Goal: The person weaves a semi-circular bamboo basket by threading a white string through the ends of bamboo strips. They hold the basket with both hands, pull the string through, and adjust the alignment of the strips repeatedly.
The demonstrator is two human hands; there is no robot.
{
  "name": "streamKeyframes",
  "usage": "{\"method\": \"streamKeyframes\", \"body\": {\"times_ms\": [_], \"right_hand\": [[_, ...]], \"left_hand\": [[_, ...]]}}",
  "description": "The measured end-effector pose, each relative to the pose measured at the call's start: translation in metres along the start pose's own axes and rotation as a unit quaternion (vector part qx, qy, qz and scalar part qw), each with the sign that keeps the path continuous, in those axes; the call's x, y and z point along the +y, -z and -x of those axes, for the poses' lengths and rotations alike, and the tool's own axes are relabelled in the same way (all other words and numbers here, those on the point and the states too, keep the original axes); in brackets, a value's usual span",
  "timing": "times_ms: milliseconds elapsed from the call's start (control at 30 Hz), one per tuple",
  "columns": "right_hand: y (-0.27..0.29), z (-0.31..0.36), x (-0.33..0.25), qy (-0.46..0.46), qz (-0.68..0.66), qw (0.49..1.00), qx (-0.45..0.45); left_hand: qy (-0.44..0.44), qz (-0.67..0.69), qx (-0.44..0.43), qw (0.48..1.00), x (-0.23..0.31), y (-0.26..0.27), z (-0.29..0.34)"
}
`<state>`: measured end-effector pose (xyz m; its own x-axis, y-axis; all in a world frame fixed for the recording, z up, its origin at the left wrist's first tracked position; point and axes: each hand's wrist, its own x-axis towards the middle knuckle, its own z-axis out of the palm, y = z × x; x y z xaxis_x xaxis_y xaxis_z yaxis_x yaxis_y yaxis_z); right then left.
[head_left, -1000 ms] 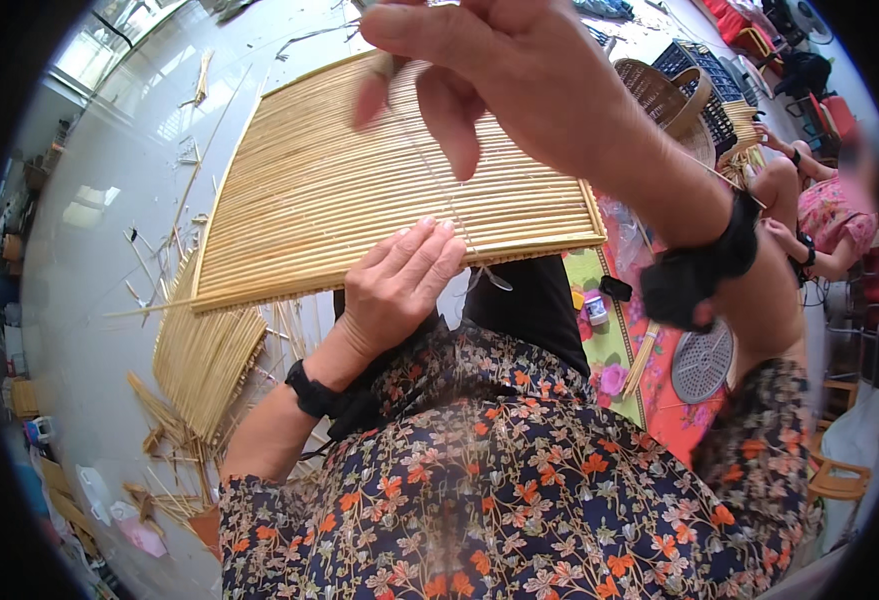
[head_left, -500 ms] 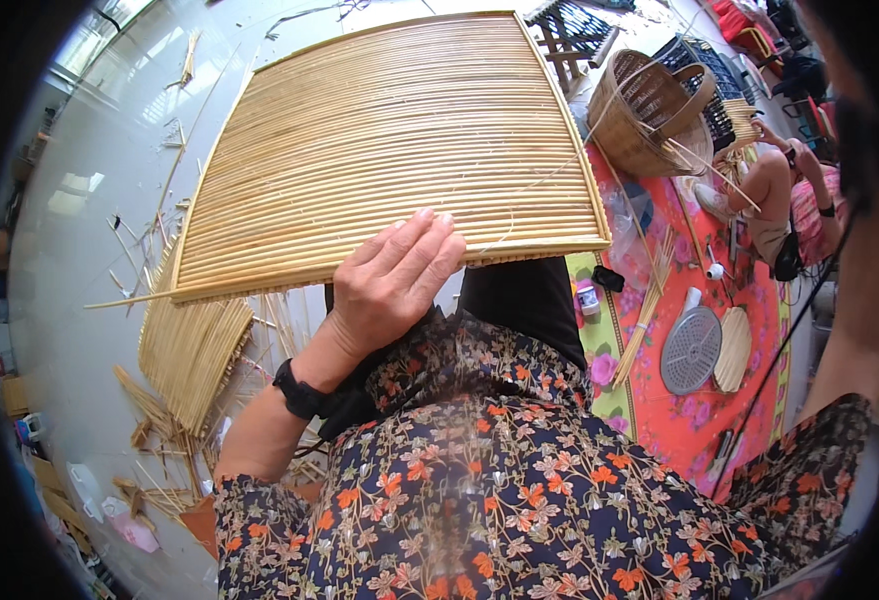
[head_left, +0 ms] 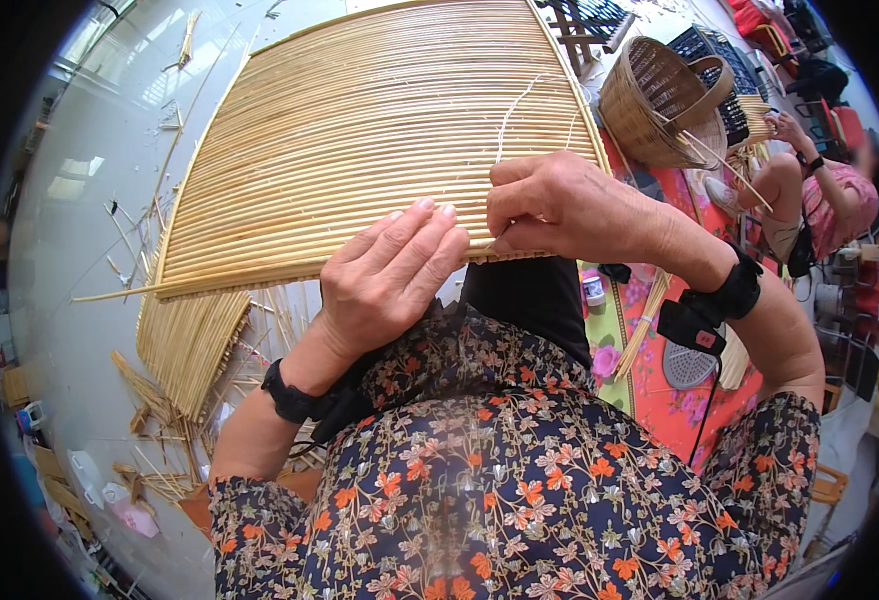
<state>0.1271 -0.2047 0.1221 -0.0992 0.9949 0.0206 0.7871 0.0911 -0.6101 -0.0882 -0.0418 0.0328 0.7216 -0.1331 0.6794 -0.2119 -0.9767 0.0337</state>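
Note:
A flat panel of straw-coloured stalks (head_left: 359,150), laid side by side and edged with a border, spreads across my lap. My left hand (head_left: 389,275) holds its near edge, with straight fingers on top and the thumb hidden beneath. Just to the right, my right hand (head_left: 569,210) is closed in a pinch at the same edge, knuckles curled. A thin white thread (head_left: 504,125) loops over the stalks and runs to the pinching fingers; whether they also hold a needle is hidden. One long stalk end (head_left: 109,296) sticks out past the panel's left corner.
A second stalk piece (head_left: 189,345) lies at the left among loose stalks. On the right, a woven basket (head_left: 659,105), a stalk bundle (head_left: 649,325) and a grey perforated disc (head_left: 689,365) rest near a red flowered mat (head_left: 674,420). Another person (head_left: 829,195) sits beyond.
My right hand has come in from the far right and closed at the panel's near edge. The thread now lies in a loop there. My left hand stays on the edge.

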Motion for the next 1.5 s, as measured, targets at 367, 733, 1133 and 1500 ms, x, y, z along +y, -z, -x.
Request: {"method": "streamKeyframes", "body": {"times_ms": [367,733,1133,1500], "right_hand": [[0.1,-0.012,0.058,-0.174,0.166,0.92,0.31],[0.071,0.025,0.01,-0.134,0.072,0.979,0.133],[0.019,0.025,-0.055,-0.02,0.049,0.996,0.078],[0.001,0.029,-0.064,0.066,0.076,0.989,0.111]], "left_hand": [[-0.007,0.014,-0.006,1.0,-0.003,0.008,0.003],[0.0,0.037,-0.01,0.999,0.001,0.03,-0.009],[0.014,0.067,-0.074,0.995,0.014,0.056,-0.008],[0.0,0.073,-0.118,0.99,0.02,0.075,-0.006]]}}
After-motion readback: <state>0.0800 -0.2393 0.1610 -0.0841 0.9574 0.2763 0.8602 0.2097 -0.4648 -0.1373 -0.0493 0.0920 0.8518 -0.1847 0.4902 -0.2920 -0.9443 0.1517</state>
